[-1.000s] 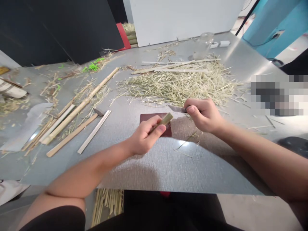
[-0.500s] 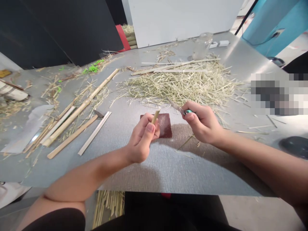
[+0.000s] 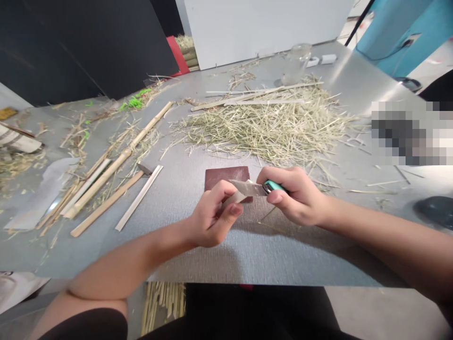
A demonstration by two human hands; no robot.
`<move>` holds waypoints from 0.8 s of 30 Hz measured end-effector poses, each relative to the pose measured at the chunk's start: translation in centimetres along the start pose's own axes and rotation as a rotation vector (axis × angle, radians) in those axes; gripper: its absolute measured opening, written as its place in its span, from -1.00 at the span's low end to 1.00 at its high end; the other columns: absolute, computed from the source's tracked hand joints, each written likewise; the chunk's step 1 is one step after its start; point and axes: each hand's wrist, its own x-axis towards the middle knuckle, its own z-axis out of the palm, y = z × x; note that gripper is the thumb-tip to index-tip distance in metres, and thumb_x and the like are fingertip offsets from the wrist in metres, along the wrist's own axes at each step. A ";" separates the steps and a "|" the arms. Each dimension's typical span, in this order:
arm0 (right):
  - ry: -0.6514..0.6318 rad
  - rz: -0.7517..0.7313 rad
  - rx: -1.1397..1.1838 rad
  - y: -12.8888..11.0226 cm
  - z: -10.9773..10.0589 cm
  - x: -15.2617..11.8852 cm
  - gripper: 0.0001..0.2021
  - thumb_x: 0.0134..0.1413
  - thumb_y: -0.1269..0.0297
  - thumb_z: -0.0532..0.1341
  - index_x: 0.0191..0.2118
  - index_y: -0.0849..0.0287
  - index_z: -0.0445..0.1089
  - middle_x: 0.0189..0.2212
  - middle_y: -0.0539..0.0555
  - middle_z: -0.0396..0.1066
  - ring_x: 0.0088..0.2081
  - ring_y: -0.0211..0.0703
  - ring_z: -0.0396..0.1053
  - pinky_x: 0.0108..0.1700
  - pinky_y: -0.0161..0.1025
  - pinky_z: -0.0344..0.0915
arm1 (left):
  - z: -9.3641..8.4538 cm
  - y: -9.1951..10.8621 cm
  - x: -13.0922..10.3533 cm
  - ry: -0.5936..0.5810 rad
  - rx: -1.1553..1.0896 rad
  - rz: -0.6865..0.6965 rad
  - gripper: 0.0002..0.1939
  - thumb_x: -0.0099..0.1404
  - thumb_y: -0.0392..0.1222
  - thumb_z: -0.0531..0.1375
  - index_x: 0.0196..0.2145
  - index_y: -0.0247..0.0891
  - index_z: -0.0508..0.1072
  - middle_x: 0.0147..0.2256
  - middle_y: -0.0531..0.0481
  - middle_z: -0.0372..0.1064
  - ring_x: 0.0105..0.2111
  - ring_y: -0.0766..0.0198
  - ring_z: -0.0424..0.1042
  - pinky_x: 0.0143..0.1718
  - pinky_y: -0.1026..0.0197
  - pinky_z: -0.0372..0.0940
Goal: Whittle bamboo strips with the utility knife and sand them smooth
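Observation:
My left hand point(image 3: 214, 213) is closed around a short pale strip that looks like bamboo point(image 3: 231, 200), held between thumb and fingers. In my right hand point(image 3: 295, 193) is a knife point(image 3: 252, 189) with a teal handle, gripped in the fist. Its blade points left and lies across the end of the strip. Just beyond my left hand, a dark red sheet like sandpaper point(image 3: 222, 174) lies on the grey table point(image 3: 191, 264), partly covered by the hand. My fingers hide most of the strip.
A heap of thin shavings point(image 3: 272, 130) spreads behind my hands, near a clear jar point(image 3: 296, 65). On the left lie a bamboo stick point(image 3: 118, 161), a hammer point(image 3: 113, 202) and a pale flat strip point(image 3: 139, 197). A dark rounded object point(image 3: 437, 211) sits at the right.
The knife has moved left and down onto the strip. The strip in my left hand has turned from pointing up to pointing right, and more of the red sheet shows.

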 end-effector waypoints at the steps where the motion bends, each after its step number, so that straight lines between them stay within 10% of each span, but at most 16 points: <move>1: -0.005 -0.008 0.010 0.0 0.1 0.0 -0.49 0.71 -0.21 0.27 -0.15 0.18 0.45 -0.49 -0.11 0.24 -0.50 -0.42 0.10 -0.46 -0.37 0.04 | 0.0 -0.1 -0.1 -0.002 0.008 0.007 -0.79 0.79 0.06 0.30 0.04 -0.07 0.42 -0.48 0.26 0.10 -0.61 0.36 0.03 -0.56 0.24 -0.03; 12: 0.196 0.051 -0.171 1.6 -0.6 0.3 -0.42 0.75 -0.18 0.19 -0.30 0.18 0.32 -0.50 -0.07 0.18 -0.47 -0.39 0.12 -0.41 -0.32 0.04 | 0.5 0.6 -0.1 -0.078 0.030 0.081 -0.78 0.84 0.08 0.19 0.06 -0.08 0.40 -0.43 0.23 0.17 -0.60 0.41 0.07 -0.58 0.28 -0.05; 24: -0.030 -0.118 0.026 -0.3 0.5 0.3 -0.43 0.66 -0.29 0.30 -0.17 0.18 0.40 -0.51 -0.14 0.25 -0.52 -0.48 0.10 -0.47 -0.43 0.03 | 0.2 1.1 0.6 -0.054 0.087 0.067 -0.82 0.83 0.05 0.23 0.11 -0.08 0.44 -0.43 0.24 0.19 -0.60 0.40 0.10 -0.58 0.27 -0.02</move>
